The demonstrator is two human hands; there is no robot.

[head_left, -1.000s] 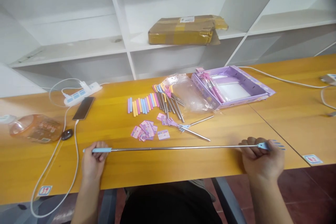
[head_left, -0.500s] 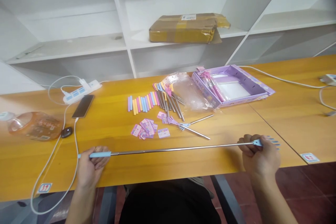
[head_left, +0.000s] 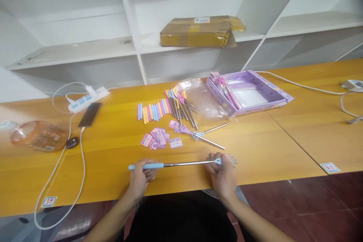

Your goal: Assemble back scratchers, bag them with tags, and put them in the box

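Observation:
A telescopic back scratcher (head_left: 188,163) with a light blue handle, metal rod and blue claw head lies level between my hands, near the table's front edge. My left hand (head_left: 141,177) is closed around its handle. At the other end, my right hand (head_left: 223,176) grips the rod by the claw head, whose prongs stick out past the fingers. Beyond my hands lie two loose claw heads on metal rods (head_left: 211,141), one purple and one blue. Farther back are a pile of similar rods (head_left: 184,111), a row of coloured handles (head_left: 154,111) and small printed cards (head_left: 158,138).
A purple display box (head_left: 252,110) holds a bagged pink scratcher; clear plastic bags (head_left: 200,98) lie beside it. On the left are a power strip (head_left: 87,100), phone (head_left: 90,115), white cable, black mouse-like object (head_left: 72,142) and orange bottle (head_left: 39,136). A cardboard box (head_left: 197,32) sits on the shelf.
My hands have come much closer together, the left moving right and the right moving left. The back scratcher's rod has shortened between them.

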